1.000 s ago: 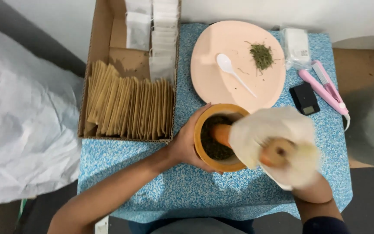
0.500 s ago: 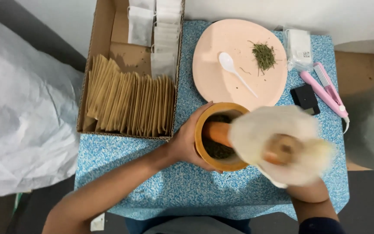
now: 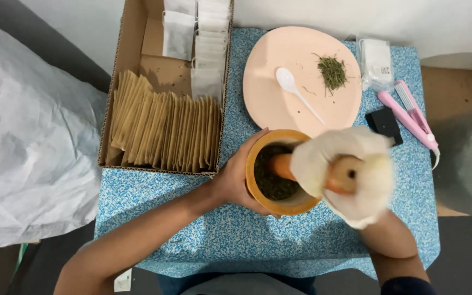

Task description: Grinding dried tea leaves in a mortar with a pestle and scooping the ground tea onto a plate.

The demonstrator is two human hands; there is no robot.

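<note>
Where the blue speckled surface (image 3: 203, 240) comes closest to the person, a round wooden mortar (image 3: 279, 205) sits with a thick orange-brown rim and a dark green mass of crushed dried leaves inside. A wooden pestle (image 3: 281, 165) of the same orange-brown colour slants down into the bowl from the right, its lower end among the leaves. The right hand (image 3: 350, 175), in a cream glove and blurred, has its grip wrapped tight around the upper end of the pestle, whose round butt shows between the fingers. The bare left hand (image 3: 236, 177) cups the mortar's left wall, its grip pressed against the wood with the thumb up by the rim. Just behind the mortar lies a pale pink round plate (image 3: 271, 93) with a white plastic spoon (image 3: 296, 90) and a small heap of green dried leaves (image 3: 332, 71). To the plate's right are a clear packet (image 3: 376, 63), a small black block (image 3: 384, 123) and a pink handheld tool (image 3: 411, 114). To the left stands an open cardboard box (image 3: 129, 65) holding a row of tan paper sachets (image 3: 162, 131) set on edge and white tea bags (image 3: 206, 49) behind them. A white crumpled sack (image 3: 28, 142) lies beside the table at far left.
</note>
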